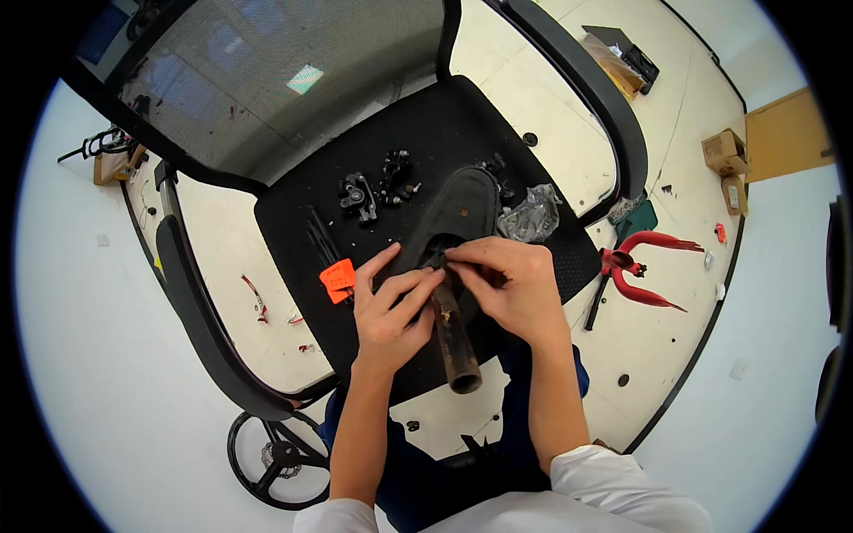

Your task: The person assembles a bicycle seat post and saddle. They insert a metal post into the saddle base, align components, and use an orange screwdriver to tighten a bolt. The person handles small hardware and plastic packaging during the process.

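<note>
Both hands are at work on a black bicycle saddle [442, 213] and the rusty seat tube [457, 346], which lie together on the black seat [462, 115] of an office chair. The saddle's broad end points away from the person, and the tube's open end points back toward them. The left hand [382, 315] has its fingers apart, one along the saddle's edge and others against the tube's upper end; how firmly they hold, I cannot tell. The right hand [524, 289] brings thumb and forefinger close together at the same joint, but whether they pinch anything small there is hidden. I judge this joint to be partway along: tube and saddle meet, yet nothing shows whether they are fastened. Much else looks undone. Two black brake calipers, the nearer one [358, 197] left of the saddle, lie loose and unmounted, with an orange-holdered hex-key set [338, 281] near the left hand and a crumpled clear bag [530, 216] right of the saddle. On the floor [657, 373], a spoked wheel [283, 455] and a red fork [619, 261] sit well apart, joined to no frame.
</note>
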A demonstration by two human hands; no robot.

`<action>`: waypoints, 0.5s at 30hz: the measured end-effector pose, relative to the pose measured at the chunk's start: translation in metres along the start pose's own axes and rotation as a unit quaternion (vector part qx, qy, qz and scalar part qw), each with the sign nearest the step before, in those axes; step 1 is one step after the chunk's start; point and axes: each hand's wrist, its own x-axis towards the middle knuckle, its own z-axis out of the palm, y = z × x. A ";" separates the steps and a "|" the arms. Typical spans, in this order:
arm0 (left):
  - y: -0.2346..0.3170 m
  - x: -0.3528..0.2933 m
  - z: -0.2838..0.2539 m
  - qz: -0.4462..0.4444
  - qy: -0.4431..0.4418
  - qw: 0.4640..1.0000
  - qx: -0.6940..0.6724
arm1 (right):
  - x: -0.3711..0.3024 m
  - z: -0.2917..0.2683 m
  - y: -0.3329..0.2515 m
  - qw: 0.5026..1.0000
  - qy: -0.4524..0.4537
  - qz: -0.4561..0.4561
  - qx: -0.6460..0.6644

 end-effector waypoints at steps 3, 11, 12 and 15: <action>0.006 -0.005 0.004 0.010 0.002 1.000 0.003 | -0.003 -0.005 0.011 1.000 0.021 -0.007 0.003; 0.008 -0.016 0.018 0.041 0.067 0.997 0.018 | -0.010 -0.002 -0.006 0.993 -0.039 0.098 -0.047; 0.006 -0.016 0.017 0.041 0.067 0.997 0.015 | -0.010 -0.002 -0.006 0.992 -0.045 0.111 -0.045; 0.007 -0.013 0.015 0.039 0.056 0.998 0.003 | -0.010 -0.002 0.000 0.993 -0.035 0.115 -0.018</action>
